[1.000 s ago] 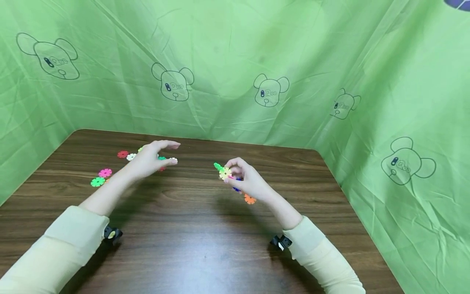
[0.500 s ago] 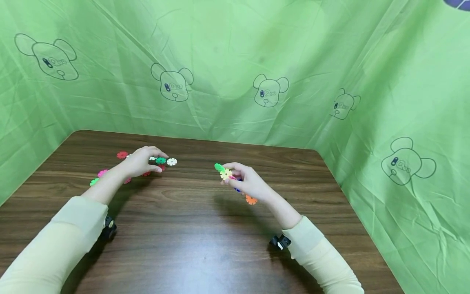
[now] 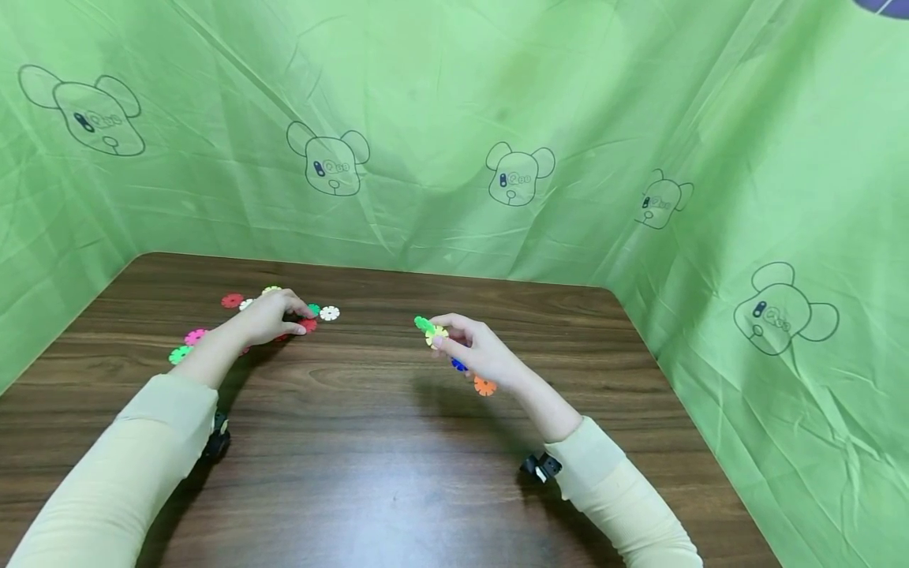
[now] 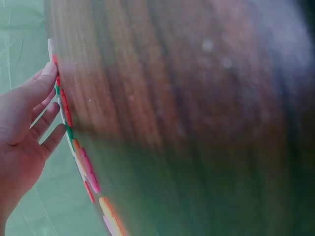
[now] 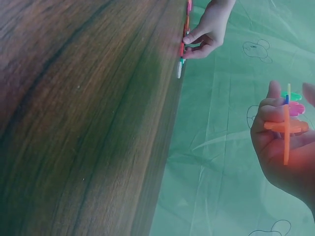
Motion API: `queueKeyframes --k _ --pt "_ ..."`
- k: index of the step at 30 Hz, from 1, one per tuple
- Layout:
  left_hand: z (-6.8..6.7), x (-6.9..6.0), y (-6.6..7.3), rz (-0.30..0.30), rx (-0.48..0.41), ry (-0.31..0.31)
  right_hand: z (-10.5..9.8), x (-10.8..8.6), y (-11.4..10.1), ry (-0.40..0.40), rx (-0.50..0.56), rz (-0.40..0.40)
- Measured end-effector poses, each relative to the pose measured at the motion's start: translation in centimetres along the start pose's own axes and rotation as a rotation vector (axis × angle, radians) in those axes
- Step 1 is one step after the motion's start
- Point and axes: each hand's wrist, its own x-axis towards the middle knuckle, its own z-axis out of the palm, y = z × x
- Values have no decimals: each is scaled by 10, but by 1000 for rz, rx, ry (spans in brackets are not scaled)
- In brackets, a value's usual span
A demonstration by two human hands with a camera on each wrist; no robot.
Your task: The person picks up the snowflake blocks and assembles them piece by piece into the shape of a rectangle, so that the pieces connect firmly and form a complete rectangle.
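Observation:
My right hand (image 3: 477, 347) pinches a joined chain of notched plastic snowflake discs above the table. Its green disc (image 3: 424, 323) and yellow disc (image 3: 435, 338) stick out past the fingertips, with a blue disc (image 3: 459, 364) and an orange disc (image 3: 485, 386) below the palm. In the right wrist view a pink disc (image 5: 296, 108) also shows in this chain. Over the loose discs at the left, my left hand (image 3: 268, 317) reaches down, thumb at a red disc (image 3: 308, 324) and fingers beside a dark green disc (image 3: 313, 309). The left fingers look loosely bent and spread in the left wrist view.
A white disc (image 3: 330, 313) lies right of the left hand. Farther left are another red disc (image 3: 232, 300), a pink disc (image 3: 195, 337) and a green disc (image 3: 180, 355). The brown wooden table (image 3: 383, 442) meets a green curtain (image 3: 426, 213) behind.
My left hand has moved back left and down onto the discs, its fingers and thumb drawing closer together. The right hand stays nearly in place with its chain turned slightly.

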Motion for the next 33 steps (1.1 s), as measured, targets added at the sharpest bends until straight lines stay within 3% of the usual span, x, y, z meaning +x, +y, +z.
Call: queueKeyframes --k 11,23,33 --pt "0 2 1 -75 35 -41 1 0 -2 58 9 2" --pt "0 3 7 -118 -53 -62 2 -1 -1 80 16 -8" --pt "-1 4 9 -158 -117 -129 3 -3 -7 82 -11 -33"
